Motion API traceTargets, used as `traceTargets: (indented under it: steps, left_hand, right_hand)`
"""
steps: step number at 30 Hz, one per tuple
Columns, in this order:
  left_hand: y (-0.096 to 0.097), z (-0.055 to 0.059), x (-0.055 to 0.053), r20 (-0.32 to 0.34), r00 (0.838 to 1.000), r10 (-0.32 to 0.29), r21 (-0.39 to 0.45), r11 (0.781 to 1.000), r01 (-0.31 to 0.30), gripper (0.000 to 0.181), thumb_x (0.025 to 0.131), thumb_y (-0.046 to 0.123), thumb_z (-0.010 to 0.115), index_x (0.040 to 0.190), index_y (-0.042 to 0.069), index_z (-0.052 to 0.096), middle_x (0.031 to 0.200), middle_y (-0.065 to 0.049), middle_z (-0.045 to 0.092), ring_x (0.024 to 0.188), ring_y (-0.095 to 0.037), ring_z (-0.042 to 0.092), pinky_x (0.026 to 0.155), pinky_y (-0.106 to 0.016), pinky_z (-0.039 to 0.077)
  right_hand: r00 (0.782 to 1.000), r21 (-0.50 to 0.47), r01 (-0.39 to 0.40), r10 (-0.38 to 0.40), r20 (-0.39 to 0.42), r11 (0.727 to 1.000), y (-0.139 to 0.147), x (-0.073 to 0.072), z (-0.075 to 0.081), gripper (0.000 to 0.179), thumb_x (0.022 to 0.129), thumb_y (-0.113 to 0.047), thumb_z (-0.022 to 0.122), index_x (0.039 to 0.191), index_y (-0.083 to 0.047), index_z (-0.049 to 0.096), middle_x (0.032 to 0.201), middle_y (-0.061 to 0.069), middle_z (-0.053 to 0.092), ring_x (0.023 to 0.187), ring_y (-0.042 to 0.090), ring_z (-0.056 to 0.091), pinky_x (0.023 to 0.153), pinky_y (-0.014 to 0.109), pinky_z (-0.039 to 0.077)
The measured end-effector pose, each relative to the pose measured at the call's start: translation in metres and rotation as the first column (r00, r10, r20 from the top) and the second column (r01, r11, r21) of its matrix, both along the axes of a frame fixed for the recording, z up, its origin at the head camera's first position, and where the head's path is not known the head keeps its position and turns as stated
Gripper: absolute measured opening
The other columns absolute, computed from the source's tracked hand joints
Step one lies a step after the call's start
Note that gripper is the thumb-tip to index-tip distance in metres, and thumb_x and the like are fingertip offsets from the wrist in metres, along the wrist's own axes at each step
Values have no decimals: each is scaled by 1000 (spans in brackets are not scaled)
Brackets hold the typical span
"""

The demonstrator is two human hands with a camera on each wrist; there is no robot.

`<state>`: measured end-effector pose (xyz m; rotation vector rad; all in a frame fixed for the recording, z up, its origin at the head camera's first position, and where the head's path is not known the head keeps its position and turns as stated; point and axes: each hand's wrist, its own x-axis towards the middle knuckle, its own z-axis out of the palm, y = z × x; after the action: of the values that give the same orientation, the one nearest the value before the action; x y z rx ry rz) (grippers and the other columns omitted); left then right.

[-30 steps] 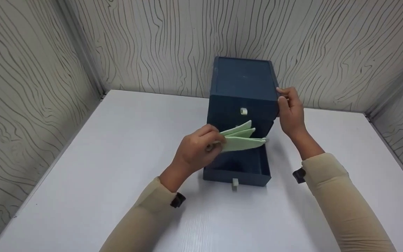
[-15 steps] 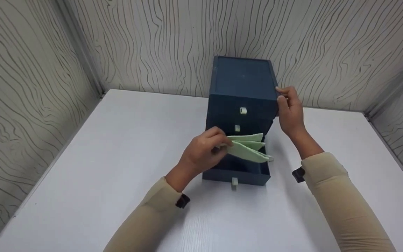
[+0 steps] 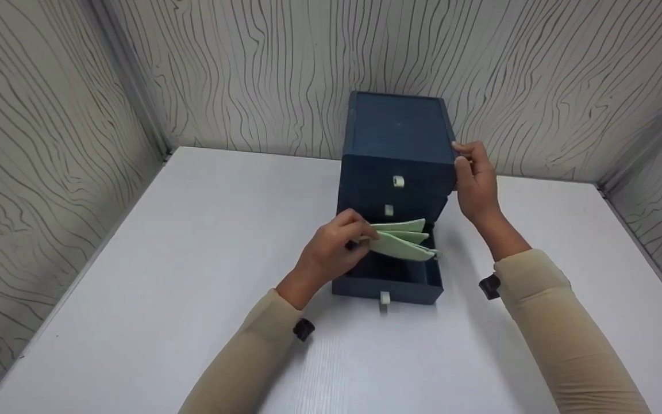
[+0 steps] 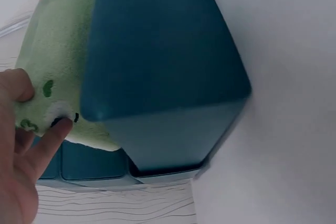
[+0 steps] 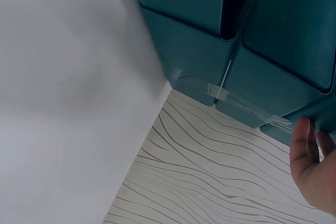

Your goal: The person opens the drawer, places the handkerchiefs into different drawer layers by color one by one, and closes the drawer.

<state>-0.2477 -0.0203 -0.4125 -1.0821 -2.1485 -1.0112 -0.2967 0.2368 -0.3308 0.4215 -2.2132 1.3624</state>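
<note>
My left hand point(image 3: 337, 244) pinches a folded light-green towel point(image 3: 400, 246) by its left end. In the left wrist view the towel point(image 4: 52, 40) looks fluffy, with small dark-green embroidered marks. Its layers fan out over the pulled-out bottom drawer point(image 3: 385, 289) of a dark blue drawer cabinet point(image 3: 400, 126). That drawer has a small pale pull tab point(image 3: 385, 298) on its front. At the cabinet's upper right edge, my right hand point(image 3: 477, 184) rests thumb and fingertips against the side. The right wrist view shows its fingers point(image 5: 300, 140) lightly bent there.
The cabinet's two upper drawers are pushed in, each with a pale tab point(image 3: 399, 181). Clear tape point(image 5: 220, 93) crosses the cabinet's side. A white table point(image 3: 222, 230) lies beneath, with wood-grain patterned panels point(image 3: 262, 75) behind and at both sides.
The towel has come down from in front of the middle drawer to over the open bottom drawer, its free end tipping lower. My left hand moved slightly right; my right hand stays on the cabinet.
</note>
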Motion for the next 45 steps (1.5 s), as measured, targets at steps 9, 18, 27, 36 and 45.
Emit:
traceTargets:
  steps: [9,18,27,36,45]
  left_hand:
    - [-2,-13,-5,97,995,-28,-65,997,35,14,86,2,66,94,14,70,94,-3,58,86,-10,61,76,-18,52]
    - [-3,-15,-3,195,981,1,-129,991,24,23,88,5,63,107,17,65,102,-1,59,84,-9,57,75,-20,51]
    - [-3,-16,-6,282,959,18,-118,993,16,21,93,22,61,114,19,62,104,2,60,83,-8,52,75,-21,49]
    - [-1,-18,-6,341,939,34,-90,996,-4,12,92,24,62,103,19,65,99,2,60,80,-8,52,71,-21,50]
    - [3,-21,-9,398,915,66,-91,995,-33,6,90,20,62,94,19,66,95,3,59,78,-7,52,70,-20,49]
  right_hand:
    - [999,-19,-21,20,-25,1000,1,-1,-2,32,101,-14,38,121,9,50,68,-7,49,57,5,47,55,19,44]
    - [999,-27,-31,30,-17,999,1,-2,-2,35,102,-17,38,120,10,50,70,-9,49,59,5,47,56,21,45]
    - [999,-25,-44,43,-28,999,2,-3,-3,34,102,-15,37,120,10,50,65,-9,49,56,9,47,55,22,43]
    - [999,-31,-36,35,-30,999,2,-4,-4,33,102,-15,38,120,9,51,66,-8,50,56,7,47,54,21,43]
    - [999,-33,-32,31,-32,999,1,-4,-4,32,102,-16,38,117,10,50,68,-10,51,56,5,47,54,20,44]
